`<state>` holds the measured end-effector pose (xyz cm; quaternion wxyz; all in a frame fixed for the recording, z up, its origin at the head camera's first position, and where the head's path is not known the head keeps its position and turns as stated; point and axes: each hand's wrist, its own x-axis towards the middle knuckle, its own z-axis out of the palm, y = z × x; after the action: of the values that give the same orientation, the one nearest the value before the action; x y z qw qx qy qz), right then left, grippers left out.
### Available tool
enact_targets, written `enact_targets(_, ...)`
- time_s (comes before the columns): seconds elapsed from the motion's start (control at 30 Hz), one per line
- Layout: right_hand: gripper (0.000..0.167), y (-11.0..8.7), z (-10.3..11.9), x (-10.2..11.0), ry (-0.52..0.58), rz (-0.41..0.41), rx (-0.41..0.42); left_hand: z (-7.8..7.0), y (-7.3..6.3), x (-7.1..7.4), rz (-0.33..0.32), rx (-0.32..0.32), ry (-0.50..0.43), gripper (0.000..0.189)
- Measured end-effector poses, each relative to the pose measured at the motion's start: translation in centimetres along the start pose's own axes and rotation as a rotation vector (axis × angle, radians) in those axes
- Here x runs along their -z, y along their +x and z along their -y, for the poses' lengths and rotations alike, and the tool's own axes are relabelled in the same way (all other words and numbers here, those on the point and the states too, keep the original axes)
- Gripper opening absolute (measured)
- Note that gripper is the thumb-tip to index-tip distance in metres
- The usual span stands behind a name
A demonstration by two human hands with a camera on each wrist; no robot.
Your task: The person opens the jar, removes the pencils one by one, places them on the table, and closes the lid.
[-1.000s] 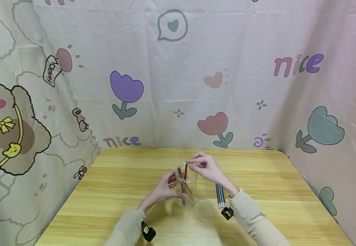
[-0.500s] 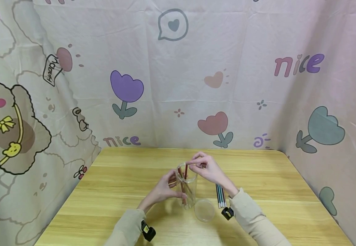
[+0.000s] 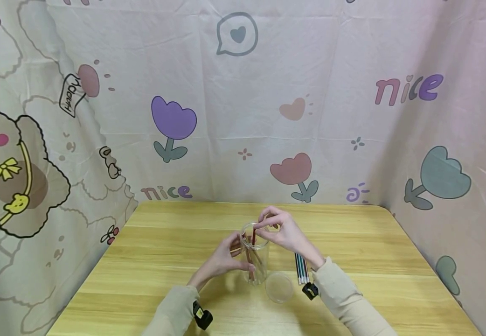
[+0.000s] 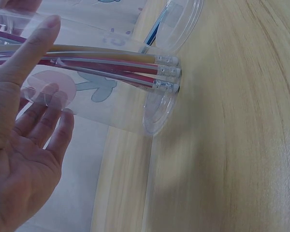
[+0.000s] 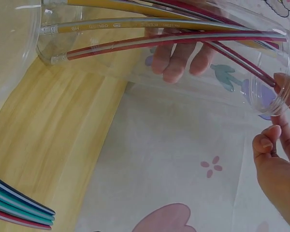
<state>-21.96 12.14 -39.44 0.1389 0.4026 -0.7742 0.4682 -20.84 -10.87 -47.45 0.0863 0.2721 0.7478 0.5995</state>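
Head view: just below the centre of the frame, a clear jar stands upright on the desk. The left hand grips it from the left, thumb across the near side and fingers round the far side. Above the rim, the right hand pinches the upper end of a red pencil between thumb and forefinger; that pencil leans inside the jar. Other red-striped and yellow pencils slant across one another in there, their erasers down at the base, as the left wrist view shows near its top centre. A round clear lid lies just right of the jar's base. Further right lies a row of dark, teal and red pencils, partly covered by the right forearm. Behind the desk, a printed cloth fills the upper frame.
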Motion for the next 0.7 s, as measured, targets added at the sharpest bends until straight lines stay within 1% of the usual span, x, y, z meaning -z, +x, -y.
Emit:
enact_targets(0.1, 0.011, -0.02, -0.11, -0.11, 0.024, 0.012, 0.013, -0.06, -0.04, -0.03, 0.000, -0.003, 0.006, 0.076)
enact_targets(0.2, 0.010, -0.04, -0.11, -0.19, 0.031, 0.014, 0.007, -0.12, -0.08, -0.05, -0.002, -0.001, 0.006, 0.075)
enact_targets(0.47, 0.012, 0.04, 0.39, -0.15, -0.015, 0.012, -0.092, -0.16, -0.09, -0.09, -0.007, 0.006, 0.014, 0.074)
enact_targets(0.53, 0.011, 0.07, 0.46, -0.17, -0.019, 0.010, -0.100, -0.19, -0.10, -0.12, -0.008, 0.012, 0.006, 0.075)
enact_targets(0.7, 0.008, 0.10, 0.45, -0.30, -0.020, -0.001, -0.095, -0.21, -0.14, -0.10, -0.005, 0.001, 0.000, 0.077)
